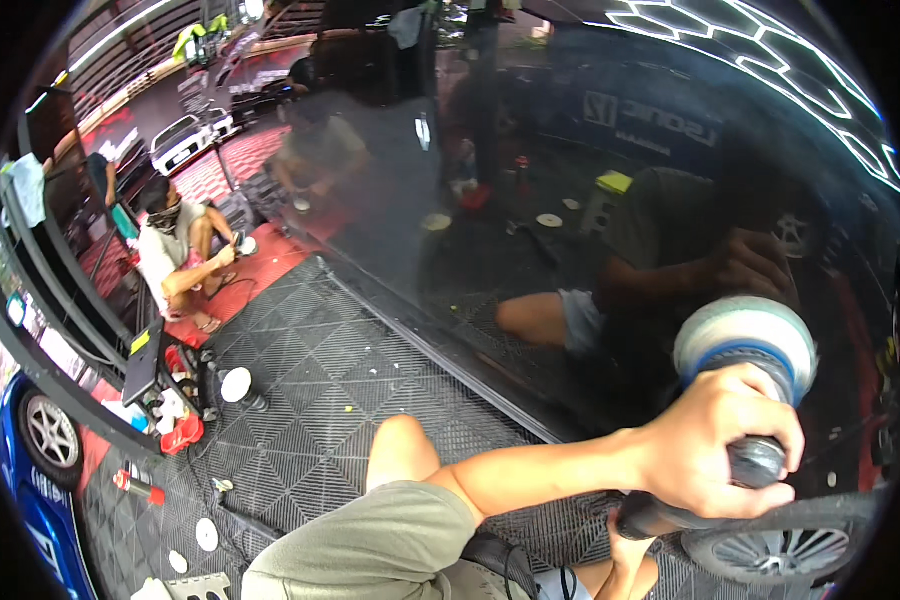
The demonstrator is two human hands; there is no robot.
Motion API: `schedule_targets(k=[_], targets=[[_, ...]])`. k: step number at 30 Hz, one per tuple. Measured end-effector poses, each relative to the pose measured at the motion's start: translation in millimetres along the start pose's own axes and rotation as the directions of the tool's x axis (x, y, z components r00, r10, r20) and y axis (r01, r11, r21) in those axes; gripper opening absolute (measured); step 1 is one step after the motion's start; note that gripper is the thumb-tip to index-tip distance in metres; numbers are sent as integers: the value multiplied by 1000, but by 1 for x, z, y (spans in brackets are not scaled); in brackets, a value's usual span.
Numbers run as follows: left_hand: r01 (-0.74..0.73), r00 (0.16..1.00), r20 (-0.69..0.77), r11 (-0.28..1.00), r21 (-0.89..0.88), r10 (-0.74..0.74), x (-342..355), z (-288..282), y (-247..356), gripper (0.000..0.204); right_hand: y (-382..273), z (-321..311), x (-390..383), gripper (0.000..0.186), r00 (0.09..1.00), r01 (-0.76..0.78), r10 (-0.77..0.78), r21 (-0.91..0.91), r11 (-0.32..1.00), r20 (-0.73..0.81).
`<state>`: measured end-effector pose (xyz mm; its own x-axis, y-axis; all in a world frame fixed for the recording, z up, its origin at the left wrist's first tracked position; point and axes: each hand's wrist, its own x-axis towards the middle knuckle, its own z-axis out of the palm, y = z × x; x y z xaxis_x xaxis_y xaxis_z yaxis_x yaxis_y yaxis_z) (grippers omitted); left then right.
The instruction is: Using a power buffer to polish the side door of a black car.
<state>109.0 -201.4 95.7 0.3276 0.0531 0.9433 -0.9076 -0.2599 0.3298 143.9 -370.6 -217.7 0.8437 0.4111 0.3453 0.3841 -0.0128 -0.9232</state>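
Observation:
A polisher (660, 517) with a white and blue round pad (745, 340) is held against the glossy dark car panel (530, 250). My left hand (725, 445) reaches across to the right, its fingers wrapped around the black front handle near the pad. Lower down, my right hand (625, 545) is closed at the rear end of the polisher's black body, partly hidden behind it. The panel mirrors my arm and knee. Under the panel's right end is a car wheel (770, 548).
A co-worker (185, 250) squats at the left by the same car, holding a tool. A black cart (155, 370), a second polisher (240, 387), a red bottle (140, 487), round pads (207, 534) and a cable lie on the tiled floor (310, 350). A blue car (40, 480) stands at far left.

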Motion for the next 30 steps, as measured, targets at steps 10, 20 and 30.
schedule_targets(k=[10,20,30], targets=[[60,997,43,998,-12,-60,-21,-168,22,22,-55,152,37,108,937,315,-319,48,948,145],[1,992,-128,997,-77,-11,-35,-271,39,34,-109,234,54,97,913,192,-240,171,966,331],[60,998,0,998,21,-60,5,-173,29,41,-102,143,52,108,933,207,-254,200,958,253]])
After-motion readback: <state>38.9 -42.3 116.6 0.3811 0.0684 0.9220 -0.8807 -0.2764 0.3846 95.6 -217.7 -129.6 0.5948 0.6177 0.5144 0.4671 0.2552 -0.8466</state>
